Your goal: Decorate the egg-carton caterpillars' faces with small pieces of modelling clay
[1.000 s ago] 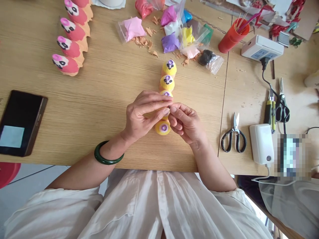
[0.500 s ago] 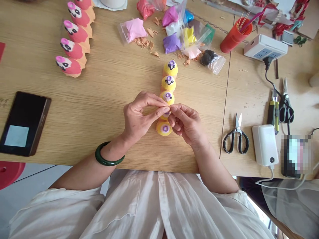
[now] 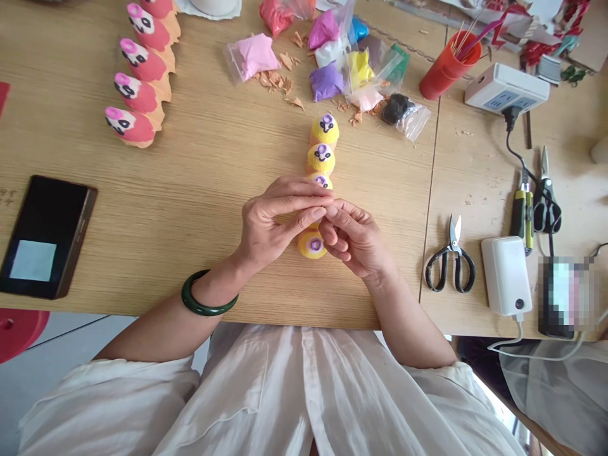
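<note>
A row of yellow clay-covered cones with purple noses (image 3: 322, 158) runs down the middle of the wooden table (image 3: 190, 190). My left hand (image 3: 273, 221), a green bangle at its wrist, and my right hand (image 3: 354, 237) meet fingertip to fingertip just above the row, over the second-nearest cone. Both hands pinch a tiny piece between thumb and fingers; it is too small to name. The nearest yellow cone (image 3: 312, 245) shows between the two hands.
Pink cone figures (image 3: 133, 82) stand in a row at the far left. Bags of coloured clay (image 3: 342, 63) lie at the back, beside a red cup of sticks (image 3: 446, 66). Black scissors (image 3: 449, 266), a power strip (image 3: 507, 88), a white adapter (image 3: 506, 275) and a phone (image 3: 42, 234) lie around.
My fingers have closed tighter together over the row, now hiding more of the third cone. The hands stay in the same spot.
</note>
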Tool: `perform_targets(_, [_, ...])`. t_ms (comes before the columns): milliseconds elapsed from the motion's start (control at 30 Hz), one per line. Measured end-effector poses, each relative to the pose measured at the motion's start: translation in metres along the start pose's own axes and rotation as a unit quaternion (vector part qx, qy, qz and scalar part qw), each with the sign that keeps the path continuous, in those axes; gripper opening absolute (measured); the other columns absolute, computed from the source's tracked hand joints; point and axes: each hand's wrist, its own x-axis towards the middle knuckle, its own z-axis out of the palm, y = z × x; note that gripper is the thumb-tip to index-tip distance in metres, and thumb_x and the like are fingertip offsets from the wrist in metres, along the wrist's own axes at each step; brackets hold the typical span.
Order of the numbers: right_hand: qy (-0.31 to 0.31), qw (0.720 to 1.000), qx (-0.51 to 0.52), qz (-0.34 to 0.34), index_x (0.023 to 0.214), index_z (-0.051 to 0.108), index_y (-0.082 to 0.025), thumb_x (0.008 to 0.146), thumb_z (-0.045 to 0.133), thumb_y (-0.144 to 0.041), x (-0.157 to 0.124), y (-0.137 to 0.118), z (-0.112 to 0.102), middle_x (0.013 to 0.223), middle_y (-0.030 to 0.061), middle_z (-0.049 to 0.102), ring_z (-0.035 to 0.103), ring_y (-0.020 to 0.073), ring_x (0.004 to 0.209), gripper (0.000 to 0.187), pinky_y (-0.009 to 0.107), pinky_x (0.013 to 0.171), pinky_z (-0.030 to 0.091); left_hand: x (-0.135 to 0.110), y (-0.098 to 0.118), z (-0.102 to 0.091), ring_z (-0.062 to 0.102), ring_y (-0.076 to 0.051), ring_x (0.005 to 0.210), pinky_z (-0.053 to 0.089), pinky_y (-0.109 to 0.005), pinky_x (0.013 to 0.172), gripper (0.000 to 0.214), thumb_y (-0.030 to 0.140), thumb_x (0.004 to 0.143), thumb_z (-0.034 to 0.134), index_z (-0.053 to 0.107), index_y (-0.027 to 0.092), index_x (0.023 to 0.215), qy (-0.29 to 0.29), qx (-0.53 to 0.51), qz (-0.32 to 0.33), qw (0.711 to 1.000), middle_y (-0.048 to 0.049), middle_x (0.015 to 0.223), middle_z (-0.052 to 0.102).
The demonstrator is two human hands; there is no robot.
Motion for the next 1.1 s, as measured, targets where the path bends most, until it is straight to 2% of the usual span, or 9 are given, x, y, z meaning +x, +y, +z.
perform_targets(267, [0.035,0.999,-0.033,-0.009,0.079,0.063,-0.018,0.079,0.092,-0.050,-0.0012,0.0010,0.0017,0.055,-0.0094,0.056,0.034,0.0013,0.041,0.043,0.015,0.036,0.025,0.0007,0.0041,0.0008,0.074,-0.023,0.123,0.060,-0.042,0.111,0.027,0.045,0.103,0.070,0.082,0.034,0.124,-0.040,0.017,-0.025,0.999,-0.0031,0.127,0.081])
perform_targets(433, [0.026,0.999,-0.033,0.002,0.080,0.065,-0.018,0.080,0.090,-0.051,-0.0006,0.0029,0.0011,0.057,-0.0064,0.063,0.036,0.0019,0.040,0.042,0.016,0.035,0.026,0.0008,0.0026,0.0009,0.077,-0.021,0.109,0.063,-0.041,0.103,0.015,0.042,0.102,0.072,0.085,0.032,0.104,0.012,0.028,-0.024,0.999,-0.0016,0.106,0.084])
perform_targets(567, [0.028,0.998,-0.052,0.006,0.082,0.066,-0.018,0.083,0.086,-0.053,-0.0002,0.0040,0.0010,0.058,-0.0061,0.065,0.037,0.0025,0.040,0.040,0.016,0.036,0.027,0.0011,0.0047,0.0009,0.077,-0.021,0.095,0.064,-0.042,0.095,0.023,0.049,0.096,0.079,0.080,0.030,0.083,0.067,0.045,-0.041,0.996,0.0000,0.083,0.080])
perform_targets(633, [0.028,0.998,-0.053,0.001,0.082,0.066,-0.018,0.084,0.086,-0.052,-0.0002,0.0041,0.0013,0.059,-0.0060,0.064,0.037,0.0024,0.041,0.040,0.016,0.036,0.028,0.0011,0.0063,0.0007,0.077,-0.020,0.094,0.064,-0.041,0.094,0.024,0.050,0.097,0.077,0.080,0.030,0.085,0.055,0.039,-0.041,0.997,0.0001,0.087,0.081])
perform_targets(767, [0.033,0.998,-0.045,-0.003,0.085,0.068,-0.017,0.084,0.086,-0.049,0.0000,0.0035,0.0021,0.058,-0.0061,0.063,0.039,0.0027,0.041,0.036,0.016,0.037,0.028,0.0008,0.0085,-0.0004,0.077,-0.021,0.112,0.064,-0.039,0.099,0.022,0.043,0.107,0.064,0.083,0.031,0.111,0.016,0.027,-0.048,0.998,-0.0014,0.117,0.083])
perform_targets(833, [0.036,0.999,-0.039,-0.005,0.084,0.068,-0.017,0.083,0.087,-0.047,0.0000,0.0034,0.0020,0.058,-0.0058,0.063,0.039,0.0027,0.041,0.036,0.016,0.037,0.028,0.0008,0.0084,-0.0008,0.076,-0.021,0.113,0.063,-0.040,0.100,0.018,0.041,0.106,0.067,0.082,0.032,0.110,0.015,0.035,-0.032,0.999,-0.0010,0.114,0.083])
perform_targets(967, [0.044,0.998,-0.043,0.000,0.083,0.066,-0.018,0.084,0.086,-0.047,0.0001,0.0042,0.0008,0.059,-0.0062,0.063,0.038,0.0025,0.042,0.035,0.016,0.037,0.028,0.0009,0.0062,-0.0014,0.077,-0.019,0.097,0.064,-0.039,0.093,0.012,0.039,0.098,0.079,0.079,0.030,0.089,0.049,0.045,0.000,0.998,0.0013,0.090,0.082])
perform_targets(1033, [0.041,0.998,-0.047,0.003,0.085,0.067,-0.018,0.085,0.085,-0.046,0.0001,0.0048,0.0003,0.059,-0.0063,0.063,0.038,0.0025,0.042,0.034,0.016,0.037,0.028,0.0010,0.0052,-0.0017,0.078,-0.019,0.098,0.064,-0.039,0.095,0.012,0.039,0.099,0.078,0.081,0.030,0.092,0.054,0.045,0.003,0.998,0.0009,0.094,0.083])
perform_targets(1100, [0.032,0.998,-0.053,0.008,0.088,0.068,-0.018,0.086,0.084,-0.047,-0.0003,0.0048,0.0003,0.059,-0.0061,0.064,0.038,0.0028,0.042,0.033,0.016,0.037,0.028,0.0012,0.0047,-0.0018,0.077,-0.021,0.110,0.064,-0.041,0.102,0.015,0.042,0.103,0.072,0.083,0.032,0.106,0.034,0.048,-0.003,0.998,-0.0007,0.109,0.084])
